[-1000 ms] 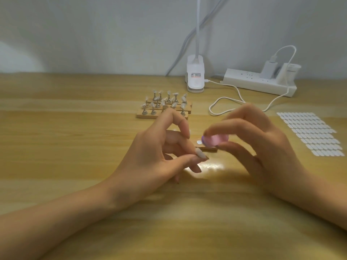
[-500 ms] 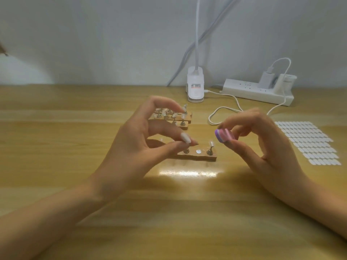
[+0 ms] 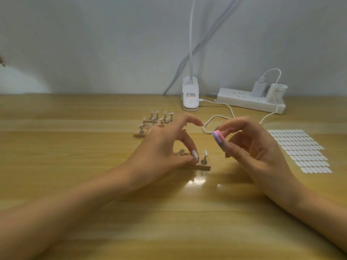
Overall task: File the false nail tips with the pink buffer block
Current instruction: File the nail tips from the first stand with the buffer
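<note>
The pink buffer block (image 3: 218, 136) is pinched between the thumb and fingertips of the right hand (image 3: 259, 151), just right of the left hand (image 3: 163, 151). The left hand's thumb and a curled finger meet on the wooden stand (image 3: 204, 167) beside a false nail tip (image 3: 206, 152); whether they pinch anything cannot be told.

- Left hand (image 3: 163, 147) low, palm facing right; index finger arched high; thumb and middle fingertip meet below; whether they pinch anything cannot be told
- Right hand (image 3: 257, 147) raised; thumb and fingertips pinch the pink buffer block (image 3: 218, 137)
- Both forearms bare, converging from the lower corners
</note>
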Demonstrator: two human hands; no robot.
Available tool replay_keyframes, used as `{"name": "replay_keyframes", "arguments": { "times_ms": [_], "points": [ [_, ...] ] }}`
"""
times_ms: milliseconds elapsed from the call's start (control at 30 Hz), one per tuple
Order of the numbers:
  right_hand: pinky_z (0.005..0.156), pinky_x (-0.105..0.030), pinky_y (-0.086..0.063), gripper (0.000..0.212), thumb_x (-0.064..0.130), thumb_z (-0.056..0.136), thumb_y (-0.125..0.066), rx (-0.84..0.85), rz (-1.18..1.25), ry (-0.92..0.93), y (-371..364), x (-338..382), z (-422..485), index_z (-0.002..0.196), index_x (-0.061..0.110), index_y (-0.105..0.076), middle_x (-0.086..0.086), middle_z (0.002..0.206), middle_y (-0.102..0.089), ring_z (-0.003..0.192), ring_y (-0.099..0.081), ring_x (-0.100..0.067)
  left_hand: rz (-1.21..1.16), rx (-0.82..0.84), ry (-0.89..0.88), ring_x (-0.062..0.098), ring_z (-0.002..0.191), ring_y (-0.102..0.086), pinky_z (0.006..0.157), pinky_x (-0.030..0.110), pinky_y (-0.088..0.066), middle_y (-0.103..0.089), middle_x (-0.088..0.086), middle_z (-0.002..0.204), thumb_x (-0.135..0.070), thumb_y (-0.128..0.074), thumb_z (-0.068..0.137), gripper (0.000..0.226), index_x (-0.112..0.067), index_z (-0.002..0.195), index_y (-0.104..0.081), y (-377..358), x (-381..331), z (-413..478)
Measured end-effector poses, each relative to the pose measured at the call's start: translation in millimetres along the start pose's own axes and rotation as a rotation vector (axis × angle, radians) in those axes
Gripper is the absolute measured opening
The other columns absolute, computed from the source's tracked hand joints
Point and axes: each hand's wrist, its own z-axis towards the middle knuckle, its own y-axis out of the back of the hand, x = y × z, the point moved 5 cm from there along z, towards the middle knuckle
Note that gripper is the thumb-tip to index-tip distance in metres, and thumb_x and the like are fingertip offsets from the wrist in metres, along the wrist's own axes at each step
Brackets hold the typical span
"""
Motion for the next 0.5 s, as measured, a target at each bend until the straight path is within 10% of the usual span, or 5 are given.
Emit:
{"name": "replay_keyframes", "arguments": {
  "times_ms": [133,500],
  "points": [
    [0.068,-0.039,-0.055,0.014,0.028,0.091,-0.068,0.008,0.020,-0.012,-1,0,0,0.104,0.025,-0.065,-0.001,0.098,-0.065,0.072,-0.061,-0.023,0.029,0.063,0.055,-0.003,0.107,-0.061,0.114,0.056,-0.034,-0.073,-0.022,0.084,-0.020,-0.082,0.081,0.057,-0.037,0.125,-0.051,-2,6,5],
    [0.065,-0.028,-0.054,0.019,0.029,0.087,-0.067,0.001,0.044,-0.051,0,2,1,0.105,0.022,-0.064,0.000,0.094,-0.064,0.070,-0.059,-0.017,0.261,0.080,-0.008,-0.004,0.090,-0.060,0.103,0.034,-0.030,-0.067,-0.025,0.096,-0.044,-0.083,0.078,0.062,-0.044,0.117,-0.034,-15,-3,9]
  ]
}}
